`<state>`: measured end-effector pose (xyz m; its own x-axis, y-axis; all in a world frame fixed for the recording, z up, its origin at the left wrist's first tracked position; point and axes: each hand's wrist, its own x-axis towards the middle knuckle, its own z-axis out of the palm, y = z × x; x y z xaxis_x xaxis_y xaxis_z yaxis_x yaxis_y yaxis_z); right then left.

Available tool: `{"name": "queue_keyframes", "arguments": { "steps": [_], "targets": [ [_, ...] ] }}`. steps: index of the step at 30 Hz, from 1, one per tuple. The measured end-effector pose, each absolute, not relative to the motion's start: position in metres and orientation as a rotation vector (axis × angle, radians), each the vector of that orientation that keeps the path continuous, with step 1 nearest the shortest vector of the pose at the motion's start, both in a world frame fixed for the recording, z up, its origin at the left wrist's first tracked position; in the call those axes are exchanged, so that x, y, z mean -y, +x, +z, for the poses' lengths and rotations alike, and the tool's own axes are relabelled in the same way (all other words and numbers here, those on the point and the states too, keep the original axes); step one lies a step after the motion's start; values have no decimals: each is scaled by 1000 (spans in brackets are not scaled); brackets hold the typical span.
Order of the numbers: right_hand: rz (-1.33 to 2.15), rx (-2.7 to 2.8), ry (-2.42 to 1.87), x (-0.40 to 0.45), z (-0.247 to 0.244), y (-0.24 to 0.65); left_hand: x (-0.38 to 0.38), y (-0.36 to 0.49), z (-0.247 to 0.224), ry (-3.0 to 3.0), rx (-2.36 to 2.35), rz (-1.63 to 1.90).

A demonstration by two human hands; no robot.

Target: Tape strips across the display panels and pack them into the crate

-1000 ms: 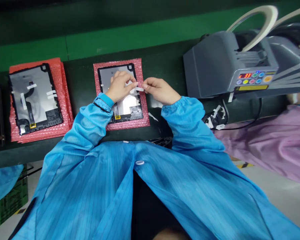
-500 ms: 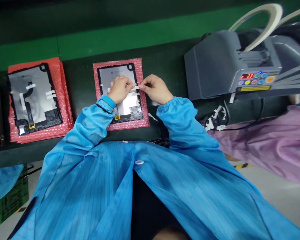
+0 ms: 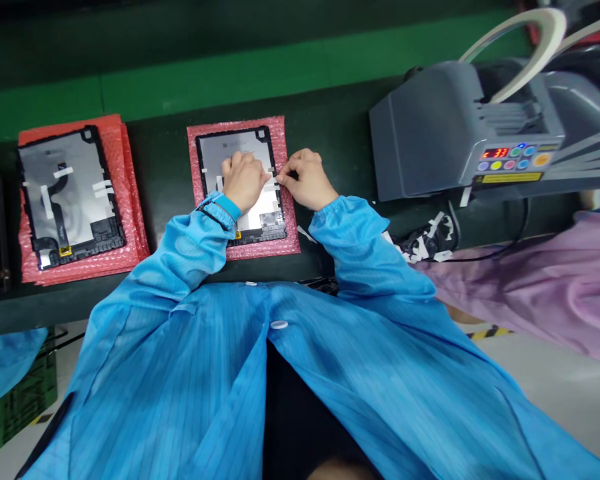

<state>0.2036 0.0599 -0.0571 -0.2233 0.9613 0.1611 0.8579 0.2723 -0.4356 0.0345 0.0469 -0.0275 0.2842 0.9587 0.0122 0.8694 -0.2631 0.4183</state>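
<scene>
A tablet screen panel with a silver back and black frame lies on pink bubble wrap before me. My left hand rests over its middle, fingers bent and close together, thumb tip by the right edge. Whatever may be under those fingers is hidden. At that same edge my right hand pinches the end of a small strip of white tape. More white tape pieces are on the panel, partly covered by my left hand.
Left of me a similar screen panel lies on a stack of red bubble wrap. A grey tape dispenser with a white tape roll stands at right. Near it are tape scraps and a co-worker's pink sleeve.
My left hand has shifted slightly right and down, its thumb lower along the panel edge. My right hand has turned a little and stays at that edge. The panel lies in place.
</scene>
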Motion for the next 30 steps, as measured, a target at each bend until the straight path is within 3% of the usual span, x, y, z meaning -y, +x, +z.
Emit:
{"name": "queue_keyframes", "arguments": {
  "steps": [30],
  "targets": [
    [115,2189,-1858,-2,-39,169,-40,20,-23,2278,-1714,455]
  ]
}}
